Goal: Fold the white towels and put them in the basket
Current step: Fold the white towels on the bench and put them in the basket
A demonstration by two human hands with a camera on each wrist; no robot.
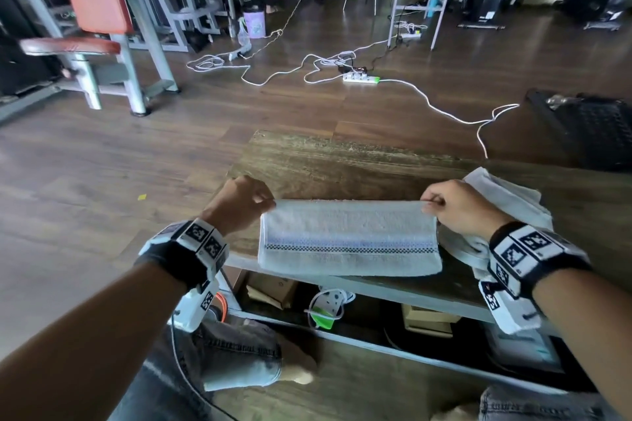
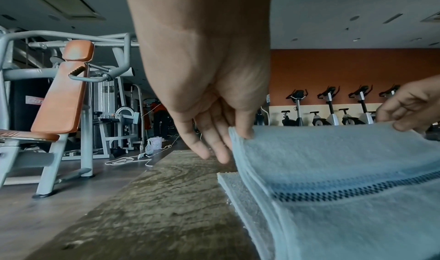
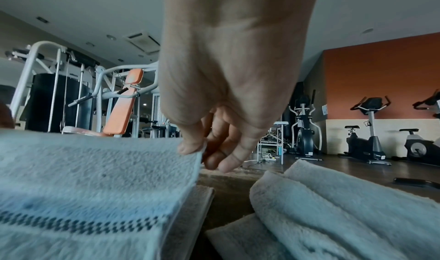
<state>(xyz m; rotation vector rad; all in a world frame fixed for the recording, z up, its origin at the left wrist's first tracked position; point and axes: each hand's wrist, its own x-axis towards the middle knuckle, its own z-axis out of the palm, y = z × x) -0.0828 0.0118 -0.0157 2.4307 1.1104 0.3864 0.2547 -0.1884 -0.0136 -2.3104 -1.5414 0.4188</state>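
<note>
A white towel (image 1: 349,239) with a blue checked band lies folded on the wooden table (image 1: 325,161). My left hand (image 1: 244,202) pinches its far left corner, and the towel (image 2: 333,170) edge is lifted off the layer below. My right hand (image 1: 451,205) pinches the far right corner of the towel (image 3: 95,179) between thumb and fingers. A second white towel (image 1: 506,202) lies crumpled just right of my right hand, and in the right wrist view this crumpled towel (image 3: 345,207) fills the lower right. A black basket (image 1: 588,126) sits on the floor at the far right.
Under the table a shelf (image 1: 342,304) holds boxes and a power strip. White cables and a power strip (image 1: 360,77) trail over the wooden floor beyond the table. A gym machine with an orange seat (image 1: 92,10) stands at the far left. My knees are below the table's near edge.
</note>
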